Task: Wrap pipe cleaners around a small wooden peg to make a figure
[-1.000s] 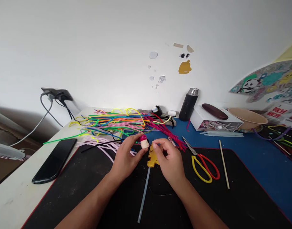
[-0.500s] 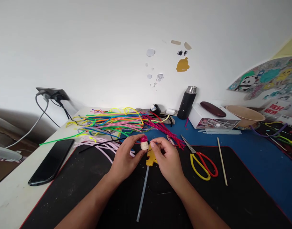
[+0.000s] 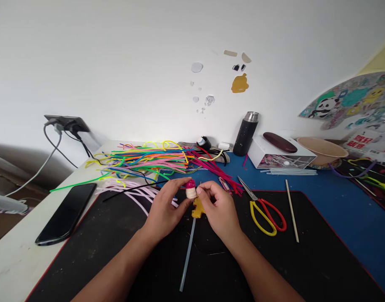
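Between the thumb and fingers of my left hand is a small wound piece, magenta on top and cream below, which looks made of pipe cleaner. My right hand is closed in a pinch against the piece's right side; whatever its fingertips hold is too small to make out. Partly hidden beneath my right hand, a yellow glue gun lies on the black mat. A translucent glue stick sticks out of its back toward me.
Scissors and a thin wooden stick lie to the right. Many coloured pipe cleaners spread along the back. A phone rests at left. A black flask, a white box and a beige bowl stand behind.
My right fingertips have come slightly closer to the cream part of the wound piece. My left hand keeps its hold, and the view has shifted a little.
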{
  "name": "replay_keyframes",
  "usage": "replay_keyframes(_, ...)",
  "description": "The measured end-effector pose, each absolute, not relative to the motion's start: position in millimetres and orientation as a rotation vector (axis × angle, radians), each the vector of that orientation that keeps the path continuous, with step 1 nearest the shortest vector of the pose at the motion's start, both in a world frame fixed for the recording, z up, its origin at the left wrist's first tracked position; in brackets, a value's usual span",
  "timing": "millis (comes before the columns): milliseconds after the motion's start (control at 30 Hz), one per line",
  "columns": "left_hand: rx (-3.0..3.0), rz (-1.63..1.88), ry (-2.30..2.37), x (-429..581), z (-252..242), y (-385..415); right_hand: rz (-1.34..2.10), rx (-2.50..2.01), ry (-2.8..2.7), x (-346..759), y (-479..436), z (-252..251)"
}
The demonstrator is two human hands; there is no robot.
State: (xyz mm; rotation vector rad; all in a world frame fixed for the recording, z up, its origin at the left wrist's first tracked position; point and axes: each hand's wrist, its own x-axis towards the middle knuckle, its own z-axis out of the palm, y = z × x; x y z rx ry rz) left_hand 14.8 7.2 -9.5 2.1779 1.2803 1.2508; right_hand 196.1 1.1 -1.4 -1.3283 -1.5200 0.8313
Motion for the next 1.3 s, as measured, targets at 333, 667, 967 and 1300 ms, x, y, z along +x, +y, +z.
replay_keyframes(333,2.173,1.251,1.291,14.9,-10.3,6.9,0.901,-1.317,-1.487,195.9,1.6,-3.5)
replay_keyframes(667,2.159,1.253,1.288,15.1,-10.6,6.0,0.975,-1.281,-1.442,194.9,1.4,-3.4)
replay_keyframes(967,2.167,1.264,1.283,14.8,-10.9,6.5,0.957,-1.278,-1.442,193.7,1.3,-1.8)
replay_keyframes(1300,2.066,1.267,1.313,14.1,-8.1,6.7,0.982,-1.266,-1.377,193.3,3.1,-1.9)
